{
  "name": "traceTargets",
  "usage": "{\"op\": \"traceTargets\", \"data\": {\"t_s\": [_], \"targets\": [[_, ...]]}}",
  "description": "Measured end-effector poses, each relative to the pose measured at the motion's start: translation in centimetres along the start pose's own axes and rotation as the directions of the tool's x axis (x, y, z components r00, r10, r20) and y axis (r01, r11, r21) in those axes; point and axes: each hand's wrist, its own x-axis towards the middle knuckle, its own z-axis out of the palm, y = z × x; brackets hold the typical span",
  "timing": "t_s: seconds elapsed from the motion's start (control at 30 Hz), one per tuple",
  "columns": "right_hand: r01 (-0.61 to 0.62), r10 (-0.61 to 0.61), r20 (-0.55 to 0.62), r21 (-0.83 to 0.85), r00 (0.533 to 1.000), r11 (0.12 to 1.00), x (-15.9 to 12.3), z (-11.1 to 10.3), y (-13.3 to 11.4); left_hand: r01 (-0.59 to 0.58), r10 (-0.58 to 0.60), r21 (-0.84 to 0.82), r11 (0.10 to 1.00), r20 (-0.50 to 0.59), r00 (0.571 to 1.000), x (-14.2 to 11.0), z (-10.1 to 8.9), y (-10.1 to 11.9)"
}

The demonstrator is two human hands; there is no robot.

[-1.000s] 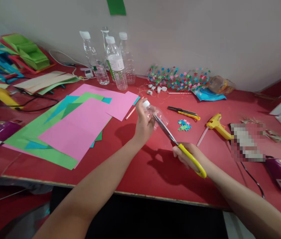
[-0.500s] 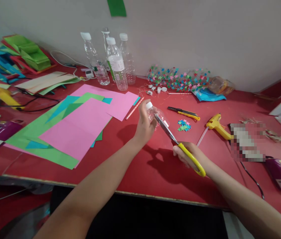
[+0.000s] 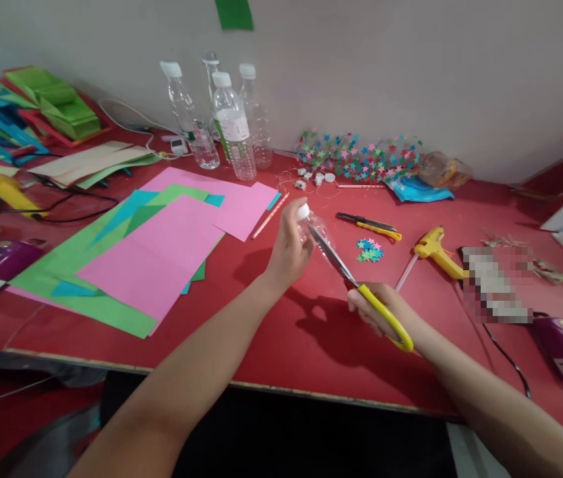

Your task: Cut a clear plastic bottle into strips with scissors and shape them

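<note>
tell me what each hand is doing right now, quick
Left hand: closed, holding the bottle top.
Right hand: closed around the scissors.

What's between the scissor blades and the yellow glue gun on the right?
In the head view, a small pile of colorful stars lies between the scissor blades and glue gun; the gun's glue stick pokes in too.

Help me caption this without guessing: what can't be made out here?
In the head view:
Clear plastic bottle part with white cap: partly covered by the left hand.
Yellow-handled metal scissors: right hand hides part of the grip.
Long grayish object: masked by pixelation, identity unclear.
Purple plastic box: cut off by the right edge.
</note>
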Motion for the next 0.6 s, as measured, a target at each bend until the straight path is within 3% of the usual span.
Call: {"op": "traceTargets", "data": {"t_s": [0.37,0.6], "targets": [[-0.012,0.012,-0.005,0.028,1.000,1.000,-0.17,-0.10,0.69,-0.088,0.088,0.020,0.996,-0.017,0.996,-0.05,-0.12,-0.07],[-0.041,0.042,-0.035,0.031,0.999,0.999,-0.22,0.08,0.21,0.005,-0.003,-0.054,0.999,0.032,0.999,0.12,-0.40,0.49]]}}
